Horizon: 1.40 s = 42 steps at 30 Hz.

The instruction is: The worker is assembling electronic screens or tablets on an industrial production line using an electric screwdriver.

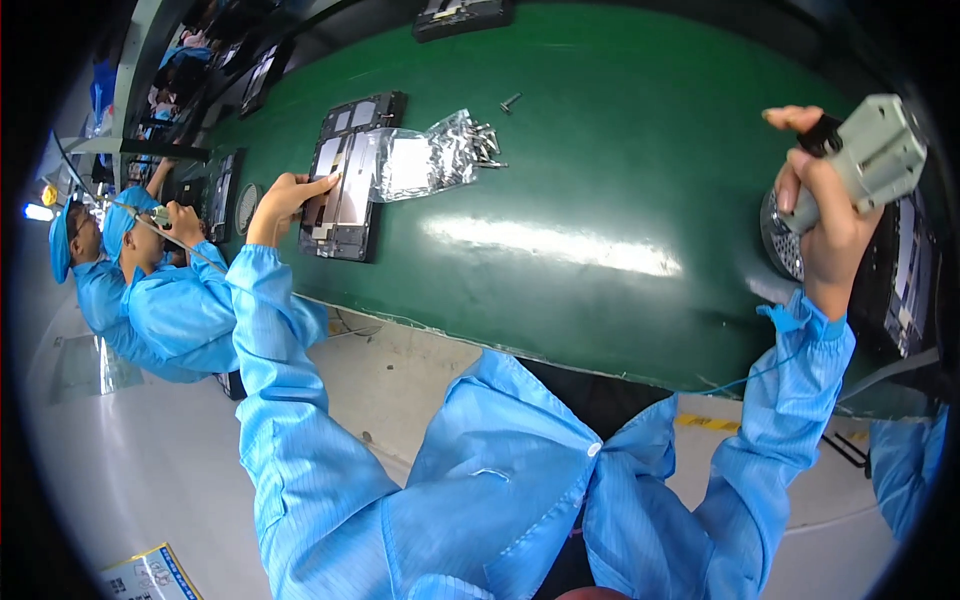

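My left hand (287, 203) is at the left edge of a flat black rectangular device (352, 240), one finger stretched over its face and the others curled at the edge. A clear plastic bag (405, 165) overlaps the device's right side. Metal screws (484, 143) fill its right end and spill out onto the green table. One loose screw (511, 102) lies farther back. At the far right, my right hand (838, 215) is wrapped round a grey-green power tool (880, 150), apparently an electric screwdriver. Below it stands a round perforated metal container (782, 240), partly hidden by the hand.
More flat black devices lie at the back edge (462, 16), at the back left (262, 78) and at the right edge (908, 275). Two people in blue caps and coats (180, 310) work along the left. The green table's front edge (480, 345) runs before me.
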Motion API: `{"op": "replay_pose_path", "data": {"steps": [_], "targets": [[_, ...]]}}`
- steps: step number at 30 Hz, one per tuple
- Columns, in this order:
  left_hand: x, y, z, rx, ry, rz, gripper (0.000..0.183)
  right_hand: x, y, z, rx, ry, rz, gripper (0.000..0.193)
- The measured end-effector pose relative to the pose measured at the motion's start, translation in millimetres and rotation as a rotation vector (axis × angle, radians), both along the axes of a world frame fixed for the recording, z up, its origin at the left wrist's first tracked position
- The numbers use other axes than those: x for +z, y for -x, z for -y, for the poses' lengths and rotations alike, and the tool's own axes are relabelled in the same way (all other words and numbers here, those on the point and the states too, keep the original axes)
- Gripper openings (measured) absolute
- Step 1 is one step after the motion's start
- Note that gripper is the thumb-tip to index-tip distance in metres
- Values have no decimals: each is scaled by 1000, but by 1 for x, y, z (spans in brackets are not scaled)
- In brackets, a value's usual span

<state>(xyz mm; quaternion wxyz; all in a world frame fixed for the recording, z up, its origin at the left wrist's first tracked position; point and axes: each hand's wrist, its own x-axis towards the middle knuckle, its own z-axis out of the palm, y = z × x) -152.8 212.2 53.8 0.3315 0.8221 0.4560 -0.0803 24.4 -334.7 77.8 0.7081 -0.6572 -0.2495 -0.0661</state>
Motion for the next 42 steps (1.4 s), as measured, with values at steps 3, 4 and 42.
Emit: {"op": "replay_pose_path", "data": {"steps": [3,4,42], "targets": [[-12,15,-24,49,126,121,44,1,-2,2,12,74,19,27],[-12,19,-31,57,111,87,44,0,-2,1,14,64,39,27],[83,32,121,-62,43,749,36,7,2,-1,9,16,11,27]]}}
